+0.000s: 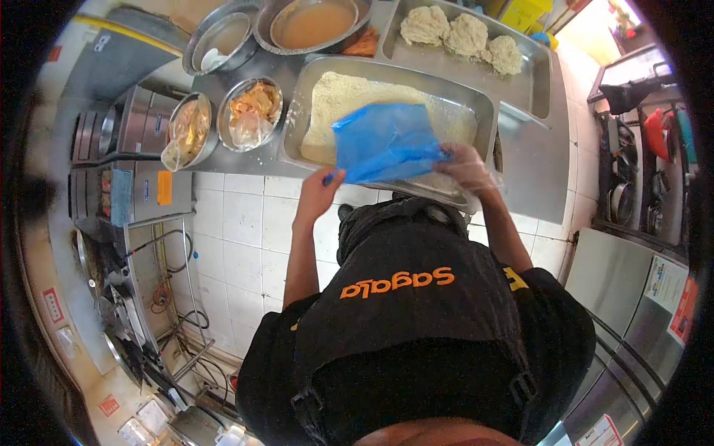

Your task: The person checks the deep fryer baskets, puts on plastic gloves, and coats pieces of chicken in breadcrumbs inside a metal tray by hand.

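Observation:
A blue plastic bag (pixel 387 141) is stretched between my hands, over the front of a metal tray (pixel 487 115) of pale breading flour (pixel 357 89). My left hand (pixel 321 192) pinches the bag's near left corner. My right hand (pixel 467 167) is closed on its right edge, with loose clear plastic, perhaps a thin glove, around the wrist. Behind the bag part of the flour is hidden. Left of the tray stand a bowl of raw-looking meat pieces (pixel 256 104) and another bowl (pixel 190 134) with plastic over its contents.
At the back are a basin of brownish liquid (pixel 312 26) and a pan with pale liquid (pixel 223 41). A second tray (pixel 528 97) holds several floured lumps (pixel 465 36). Fryers (pixel 145 126) stand left; a shelf of pans (pixel 621 171) and a steel fridge (pixel 610 275) stand right.

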